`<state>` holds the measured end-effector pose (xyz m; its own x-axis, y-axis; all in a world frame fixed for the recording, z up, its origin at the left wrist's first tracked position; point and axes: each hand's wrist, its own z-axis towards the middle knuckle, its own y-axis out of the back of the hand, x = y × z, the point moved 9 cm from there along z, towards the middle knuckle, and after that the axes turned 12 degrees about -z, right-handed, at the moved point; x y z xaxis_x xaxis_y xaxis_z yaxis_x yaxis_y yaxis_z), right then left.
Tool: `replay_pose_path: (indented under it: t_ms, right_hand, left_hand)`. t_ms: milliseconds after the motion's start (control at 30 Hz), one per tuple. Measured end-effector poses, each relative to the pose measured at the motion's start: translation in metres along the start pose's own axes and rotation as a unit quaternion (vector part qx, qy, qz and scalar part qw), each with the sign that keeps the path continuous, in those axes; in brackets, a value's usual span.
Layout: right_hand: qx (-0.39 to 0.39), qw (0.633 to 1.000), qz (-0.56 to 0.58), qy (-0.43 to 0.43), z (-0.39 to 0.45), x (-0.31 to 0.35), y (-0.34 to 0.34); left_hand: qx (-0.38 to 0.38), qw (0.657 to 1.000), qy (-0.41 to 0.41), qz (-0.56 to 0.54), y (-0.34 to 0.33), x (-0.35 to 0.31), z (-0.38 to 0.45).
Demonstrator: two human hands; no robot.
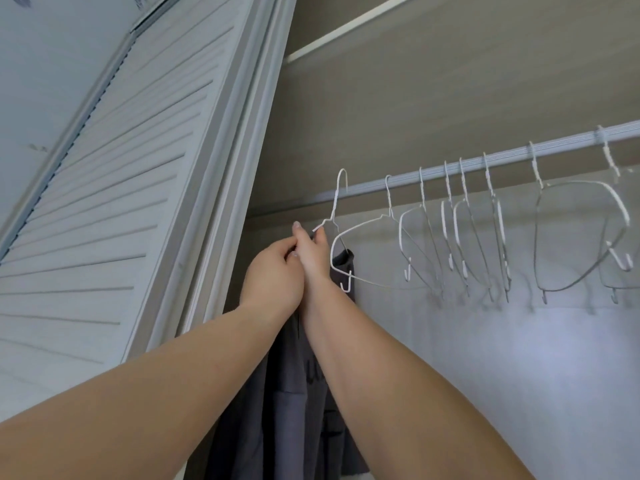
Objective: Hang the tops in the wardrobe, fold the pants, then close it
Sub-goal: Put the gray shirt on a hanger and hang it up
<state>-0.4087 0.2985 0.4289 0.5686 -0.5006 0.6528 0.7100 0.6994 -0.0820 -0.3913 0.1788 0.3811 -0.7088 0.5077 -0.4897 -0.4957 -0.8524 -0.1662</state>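
Both hands' fingers (313, 241) pinching white wire hanger (337, 233) neck, grey top (294, 393) below; hook above, off rail (485, 161) (could miss, drop).

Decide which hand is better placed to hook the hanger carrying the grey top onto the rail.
Right, probably. The right hand grips the hanger just under its hook, nearest the rail. The left hand sits lower, beside the grey top.
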Motion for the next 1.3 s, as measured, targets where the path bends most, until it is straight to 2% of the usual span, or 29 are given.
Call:
replay_pose_path:
  t_ms: [133, 367, 567, 700, 1000, 1167, 1300]
  right_hand:
    - [-0.028, 0.999, -0.023, 0.008, 0.032, 0.001, 0.020]
    - [-0.033, 0.997, -0.071, 0.026, 0.069, 0.014, 0.053]
    - [-0.034, 0.993, -0.114, -0.004, 0.087, 0.007, 0.067]
    - [-0.039, 0.994, -0.103, -0.019, 0.085, -0.014, 0.072]
    - [-0.033, 0.996, -0.074, 0.040, 0.043, -0.010, 0.073]
    - [-0.030, 0.984, -0.149, 0.098, -0.006, 0.002, 0.067]
    - [-0.002, 0.986, -0.146, 0.084, -0.045, 0.005, 0.065]
  left_hand:
    - [0.030, 0.999, -0.010, 0.009, -0.023, 0.000, 0.013]
    - [0.060, 0.998, -0.012, -0.023, -0.054, 0.004, 0.032]
    - [0.091, 0.995, -0.010, -0.026, -0.074, 0.007, 0.039]
    - [0.099, 0.994, 0.014, -0.040, -0.081, 0.017, 0.034]
    - [0.069, 0.996, -0.001, -0.050, -0.059, 0.017, 0.023]
    - [0.056, 0.997, 0.008, -0.052, -0.038, 0.014, 0.001]
    - [0.055, 0.996, 0.041, -0.054, -0.023, 0.011, -0.030]
